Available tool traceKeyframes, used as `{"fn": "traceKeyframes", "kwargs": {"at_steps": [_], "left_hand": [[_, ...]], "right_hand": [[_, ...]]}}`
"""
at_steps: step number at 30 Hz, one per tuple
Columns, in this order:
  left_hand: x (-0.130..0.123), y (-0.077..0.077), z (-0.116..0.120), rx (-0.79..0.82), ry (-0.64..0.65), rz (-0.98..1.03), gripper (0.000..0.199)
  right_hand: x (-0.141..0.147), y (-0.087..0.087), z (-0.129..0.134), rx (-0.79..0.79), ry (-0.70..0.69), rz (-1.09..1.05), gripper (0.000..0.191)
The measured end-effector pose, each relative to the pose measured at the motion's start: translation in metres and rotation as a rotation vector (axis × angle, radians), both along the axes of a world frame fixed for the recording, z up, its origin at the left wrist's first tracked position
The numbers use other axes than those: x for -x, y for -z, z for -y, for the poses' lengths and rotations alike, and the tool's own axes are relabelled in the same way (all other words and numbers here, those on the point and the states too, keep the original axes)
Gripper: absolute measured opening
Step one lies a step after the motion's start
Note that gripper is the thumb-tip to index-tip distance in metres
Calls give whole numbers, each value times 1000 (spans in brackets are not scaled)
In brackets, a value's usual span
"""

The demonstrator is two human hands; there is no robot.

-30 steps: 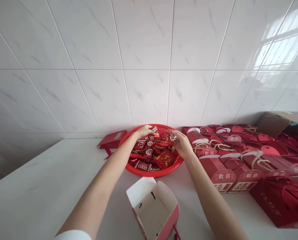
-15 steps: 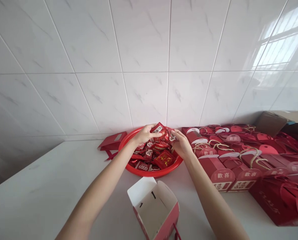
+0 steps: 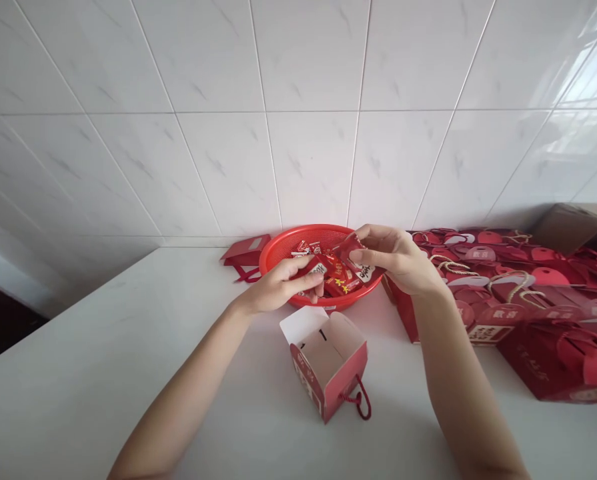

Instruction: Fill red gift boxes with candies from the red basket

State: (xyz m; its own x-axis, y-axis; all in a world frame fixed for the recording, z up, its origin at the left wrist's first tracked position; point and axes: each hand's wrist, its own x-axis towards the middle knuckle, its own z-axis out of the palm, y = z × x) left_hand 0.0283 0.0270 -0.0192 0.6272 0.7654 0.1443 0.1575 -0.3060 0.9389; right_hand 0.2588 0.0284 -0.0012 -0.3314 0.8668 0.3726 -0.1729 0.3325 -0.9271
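My left hand [image 3: 283, 285] is closed on a red wrapped candy packet [image 3: 319, 267] at the front left of the red plastic basket [image 3: 278, 245]. In my right hand [image 3: 395, 259], pinched between thumb and fingers, is another red candy packet [image 3: 364, 270] with white lettering, over the basket's right side. More red candy packets [image 3: 339, 283] lie in the basket, partly hidden by my hands. Just in front of it stands an open red gift box [image 3: 348, 368], its white inside showing no candy and its dark red cord handle hanging at the right.
Rows of red gift boxes [image 3: 518, 300] with rope handles fill the right side. A larger dark red box [image 3: 548, 367] stands at the near right, and a brown cardboard box [image 3: 568, 223] behind. A folded red box [image 3: 248, 250] lies left of the basket, by the tiled wall.
Both hands have come nearer from the back of the basket and moved apart, each with a candy packet. The view has shifted, so the whole open box now shows.
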Motion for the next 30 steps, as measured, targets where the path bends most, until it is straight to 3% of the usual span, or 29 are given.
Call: {"fn": "traceKeyframes", "kwargs": {"at_steps": [4,10,16,21,24,27,30], "left_hand": [[3,-1,19,-7,85,-129,21],[8,1,20,-83,-15,-216,27],[17,16,-10,-119,-162,-158,37],[18,39,-46,-313,-465,-206,35],[13,42,-54,-234,-377,-179,33],[1,35,-49,-35,-172,-5,41],[-15,24,-40,61,-66,173,53]], "right_hand": [[0,-6,17,-26,-68,92,13],[1,-1,12,-2,-3,87,17],[2,11,-10,104,137,-26,28],[-1,14,-13,85,178,-49,27],[-2,14,-13,66,182,-37,26],[-1,14,-14,67,170,-20,26],[4,13,-13,58,149,-24,25]]}}
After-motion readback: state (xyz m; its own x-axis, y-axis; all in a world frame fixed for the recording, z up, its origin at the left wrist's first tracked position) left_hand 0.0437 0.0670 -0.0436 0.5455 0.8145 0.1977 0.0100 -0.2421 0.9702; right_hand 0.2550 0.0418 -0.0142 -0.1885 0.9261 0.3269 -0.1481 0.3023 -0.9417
